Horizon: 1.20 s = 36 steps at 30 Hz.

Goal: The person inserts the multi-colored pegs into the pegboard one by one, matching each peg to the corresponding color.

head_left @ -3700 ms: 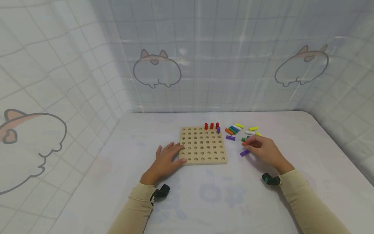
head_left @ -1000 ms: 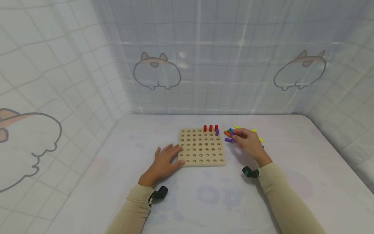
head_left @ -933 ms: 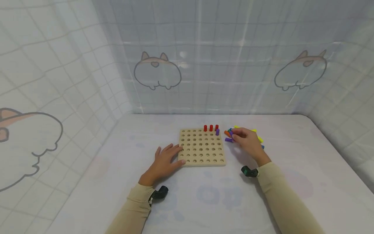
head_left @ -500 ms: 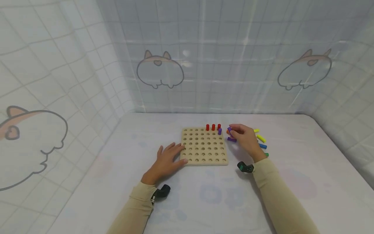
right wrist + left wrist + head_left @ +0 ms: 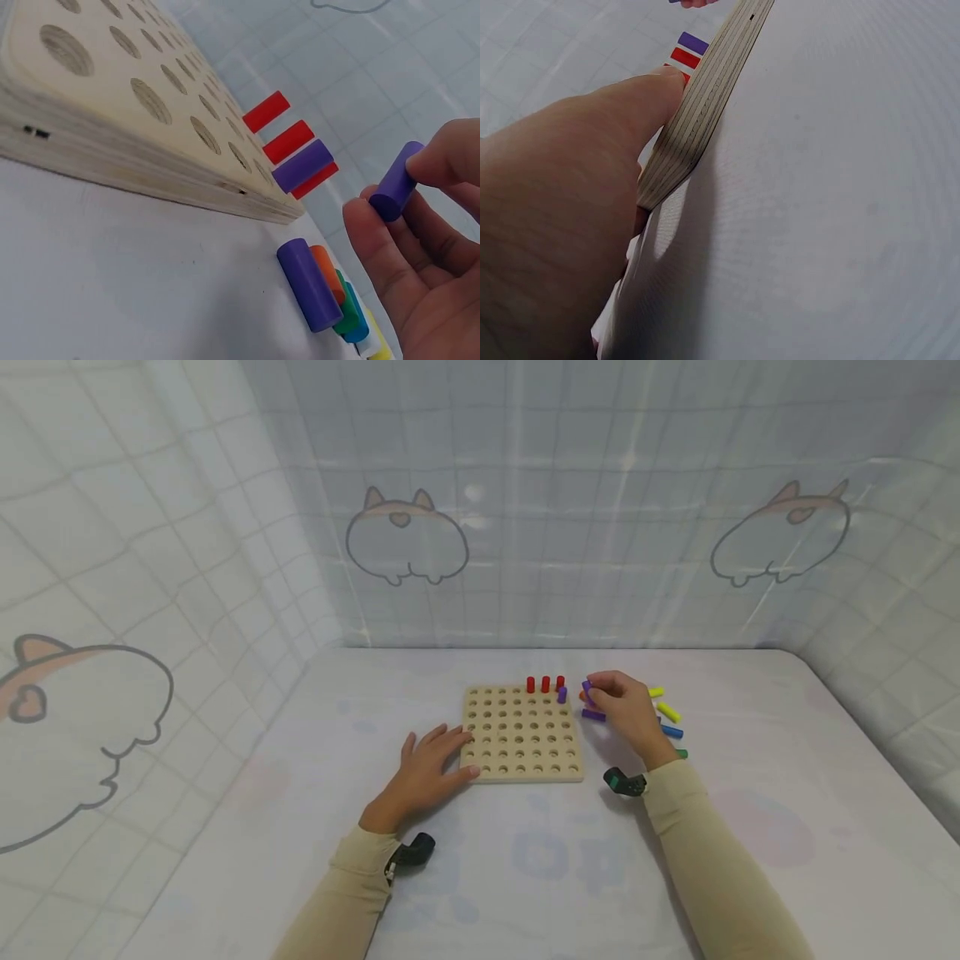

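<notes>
A square wooden pegboard [image 5: 525,760] with rows of round holes lies on the table. Three red pegs [image 5: 545,684] stand in its far row, towards the right. One purple peg [image 5: 562,695] is upright just in front of the rightmost red one. My left hand [image 5: 426,777] rests spread at the board's left edge, thumb on the near left corner. Beyond the board's right edge, my right hand [image 5: 628,710] pinches a second purple peg [image 5: 397,180] between thumb and fingers, tilted and clear of the board. Below that hand lies another purple peg [image 5: 309,285].
Loose pegs lie right of the board: an orange peg [image 5: 327,273], a green one [image 5: 347,307], yellow pegs [image 5: 669,712] and a blue peg [image 5: 672,732] among them. My right hand hides part of this group. A patterned curtain [image 5: 555,568] encloses the table's far side.
My right hand has picked up a purple peg from the loose pegs and carried it left and away from me, towards the board's far right corner. My left hand has stayed in place.
</notes>
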Available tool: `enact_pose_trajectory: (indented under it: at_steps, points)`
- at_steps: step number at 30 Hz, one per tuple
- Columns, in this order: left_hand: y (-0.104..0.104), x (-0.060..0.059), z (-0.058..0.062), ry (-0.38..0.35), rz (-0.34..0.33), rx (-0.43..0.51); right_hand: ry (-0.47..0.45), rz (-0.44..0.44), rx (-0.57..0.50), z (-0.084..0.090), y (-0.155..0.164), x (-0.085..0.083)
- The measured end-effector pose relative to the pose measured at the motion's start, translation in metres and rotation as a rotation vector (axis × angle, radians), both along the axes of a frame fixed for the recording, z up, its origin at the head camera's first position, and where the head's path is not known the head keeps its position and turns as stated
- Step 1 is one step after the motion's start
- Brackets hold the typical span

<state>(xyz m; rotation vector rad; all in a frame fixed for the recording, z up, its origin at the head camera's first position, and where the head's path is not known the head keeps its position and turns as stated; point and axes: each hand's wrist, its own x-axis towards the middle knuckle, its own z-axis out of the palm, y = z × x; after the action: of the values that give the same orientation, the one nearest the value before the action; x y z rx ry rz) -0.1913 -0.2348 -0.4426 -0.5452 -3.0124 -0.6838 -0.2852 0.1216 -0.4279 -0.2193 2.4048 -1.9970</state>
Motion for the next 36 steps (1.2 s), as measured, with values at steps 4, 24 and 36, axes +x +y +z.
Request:
enact_pose_trajectory:
  at_steps: [4,24,36]
  points:
    - [0.0,0.001,0.0,-0.003,-0.001,0.013,0.003,0.0,-0.041,0.0,-0.002,-0.003]
    - [0.001,-0.003,-0.003,-0.015,-0.003,0.012,0.08,-0.092,-0.04,-0.005,-0.026,-0.021]
    - [-0.002,-0.001,-0.006,0.0,0.001,-0.003,0.209,-0.149,-0.01,-0.007,-0.046,-0.017]
